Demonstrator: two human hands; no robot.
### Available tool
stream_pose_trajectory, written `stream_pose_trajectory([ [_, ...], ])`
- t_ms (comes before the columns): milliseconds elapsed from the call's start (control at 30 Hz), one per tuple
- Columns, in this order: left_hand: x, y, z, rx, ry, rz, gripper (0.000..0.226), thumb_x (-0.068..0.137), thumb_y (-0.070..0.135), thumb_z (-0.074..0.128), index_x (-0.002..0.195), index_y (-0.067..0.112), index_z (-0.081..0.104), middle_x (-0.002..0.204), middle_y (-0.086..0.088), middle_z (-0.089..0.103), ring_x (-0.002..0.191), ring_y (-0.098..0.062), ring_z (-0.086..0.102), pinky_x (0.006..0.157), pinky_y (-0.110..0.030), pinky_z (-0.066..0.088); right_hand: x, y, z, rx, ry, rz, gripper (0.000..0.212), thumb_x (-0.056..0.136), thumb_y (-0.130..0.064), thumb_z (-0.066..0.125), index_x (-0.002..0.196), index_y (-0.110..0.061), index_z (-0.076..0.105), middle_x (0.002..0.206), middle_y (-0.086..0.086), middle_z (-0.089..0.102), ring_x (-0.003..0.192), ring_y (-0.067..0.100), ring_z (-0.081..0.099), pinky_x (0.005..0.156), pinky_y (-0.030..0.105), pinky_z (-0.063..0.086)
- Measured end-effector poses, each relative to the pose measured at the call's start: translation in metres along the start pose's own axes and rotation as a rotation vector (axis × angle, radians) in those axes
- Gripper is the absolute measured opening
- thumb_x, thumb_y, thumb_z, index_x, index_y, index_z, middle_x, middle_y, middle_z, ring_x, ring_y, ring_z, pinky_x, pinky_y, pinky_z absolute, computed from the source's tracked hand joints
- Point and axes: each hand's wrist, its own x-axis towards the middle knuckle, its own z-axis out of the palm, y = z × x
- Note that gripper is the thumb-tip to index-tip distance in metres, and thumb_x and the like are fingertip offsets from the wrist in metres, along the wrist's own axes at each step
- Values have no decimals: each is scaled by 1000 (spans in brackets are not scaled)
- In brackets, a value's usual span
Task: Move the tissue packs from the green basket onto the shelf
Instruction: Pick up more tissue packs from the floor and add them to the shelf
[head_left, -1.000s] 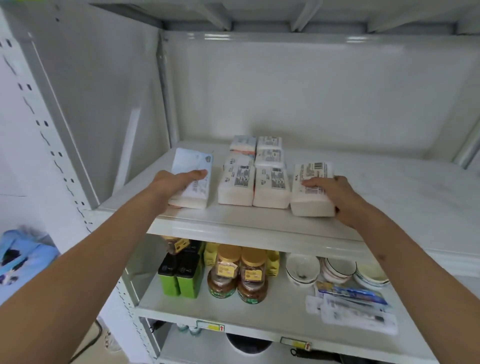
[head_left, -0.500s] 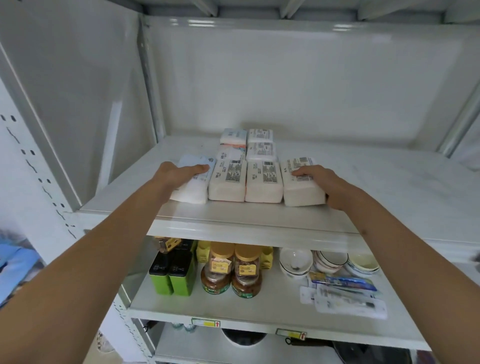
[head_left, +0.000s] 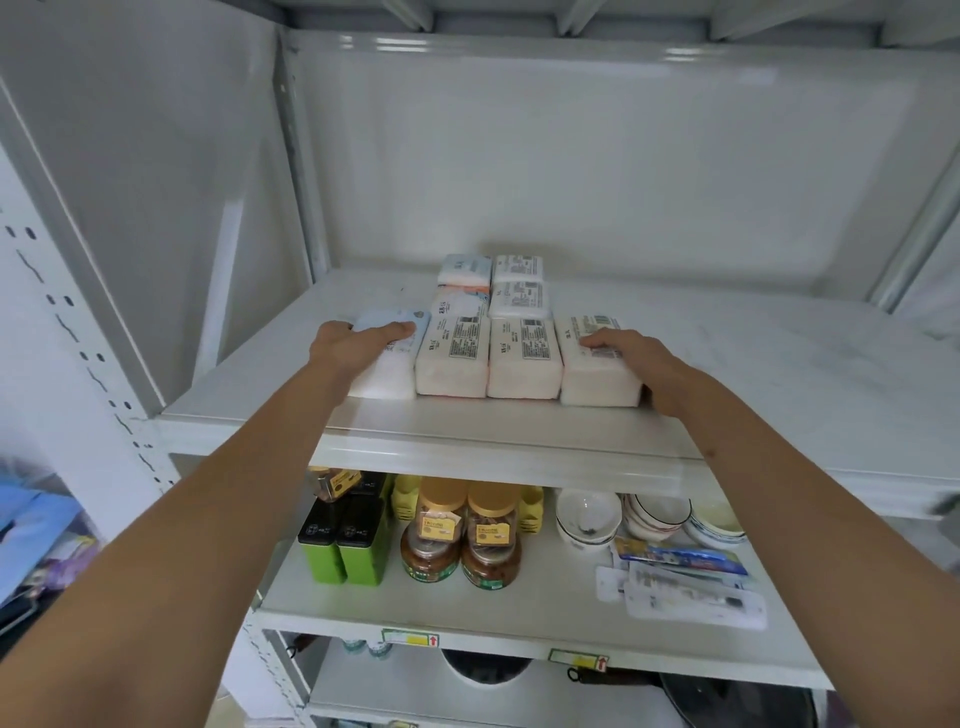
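Observation:
Several white tissue packs lie on the upper shelf (head_left: 519, 421). Four form a front row and others are stacked behind them (head_left: 519, 283). My left hand (head_left: 349, 347) holds the blue-topped tissue pack (head_left: 387, 371) at the row's left end, fingers across its top. My right hand (head_left: 641, 366) holds the white tissue pack (head_left: 592, 379) at the right end, fingers on top and palm against its right side. Both end packs sit flat, touching the two middle packs (head_left: 488, 358). The green basket is out of view.
The lower shelf carries green tins (head_left: 343, 540), two brown jars (head_left: 462, 540), bowls (head_left: 589, 514) and flat packets (head_left: 685, 584). The upper shelf's right half (head_left: 779, 374) is bare. A perforated upright post (head_left: 67, 322) stands at the left.
The blue-topped pack, tilted and apart from the row a second ago, now lies flat against it. The right pack has closed up to the middle packs.

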Motion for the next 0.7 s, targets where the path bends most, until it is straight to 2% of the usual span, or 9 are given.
stream_pose_trajectory([
  [100, -5, 1, 2, 27, 26, 21, 93, 34, 65, 93, 110, 13, 74, 110, -6, 78, 100, -29, 75, 94, -45, 61, -6, 1, 0, 51, 3, -30, 36, 83, -33, 86, 110, -16, 70, 95, 5, 77, 78, 21, 73, 69, 30, 58],
  [200, -21, 6, 5, 88, 96, 72, 90, 52, 67, 89, 121, 13, 71, 121, -3, 74, 110, -28, 69, 90, -37, 57, -13, 5, 1, 34, 54, -62, 42, 81, -42, 89, 106, -16, 67, 99, 3, 74, 83, 19, 72, 69, 30, 58],
  [233, -26, 5, 7, 109, 129, 101, 90, 61, 66, 87, 130, 13, 67, 128, -2, 69, 118, -28, 65, 92, -37, 54, -15, 9, 1, 20, 83, -85, 48, 79, -51, 88, 108, -17, 68, 107, 3, 74, 91, 20, 73, 76, 32, 60],
  [267, -30, 4, 8, 123, 155, 124, 92, 68, 66, 85, 139, 13, 60, 134, -2, 63, 127, -29, 60, 99, -38, 50, -17, 15, 1, -13, 121, -105, 64, 76, -62, 86, 118, -18, 69, 121, 4, 72, 105, 22, 72, 90, 36, 60],
  [333, -42, -3, 7, 116, 181, 162, 99, 75, 69, 79, 152, 15, 47, 153, -8, 52, 140, -31, 50, 111, -42, 44, -28, 29, 2, -127, 226, -179, 94, 78, -74, 76, 150, -18, 54, 148, 4, 58, 131, 24, 60, 113, 42, 49],
  [400, -60, -17, 1, 104, 192, 220, 97, 80, 66, 76, 156, 17, 42, 156, -9, 50, 140, -29, 50, 113, -40, 42, -46, 44, 4, -212, 327, -343, 87, 91, -63, 70, 159, -15, 44, 153, 7, 49, 135, 24, 55, 115, 40, 45],
  [533, -107, -60, -11, 124, 239, 423, 78, 87, 44, 80, 151, 17, 46, 146, -6, 57, 135, -17, 53, 113, -31, 43, -91, 87, 12, -332, 451, -733, 58, 96, -40, 71, 144, -10, 56, 142, 7, 52, 129, 27, 54, 112, 41, 45],
  [633, -147, -108, -12, 191, 295, 553, 59, 88, 34, 80, 138, 16, 55, 136, -2, 60, 126, -11, 57, 109, -25, 44, -122, 149, 25, -421, 440, -919, 50, 90, -34, 70, 131, -6, 63, 134, -19, 43, 129, 27, 46, 109, 43, 41],
  [700, -171, -148, -8, 228, 354, 571, 46, 88, 27, 79, 128, 15, 61, 125, 2, 61, 116, -3, 58, 104, -19, 44, -140, 199, 38, -475, 367, -945, 48, 89, -34, 71, 128, -7, 64, 137, -16, 43, 131, 24, 43, 108, 50, 43],
])
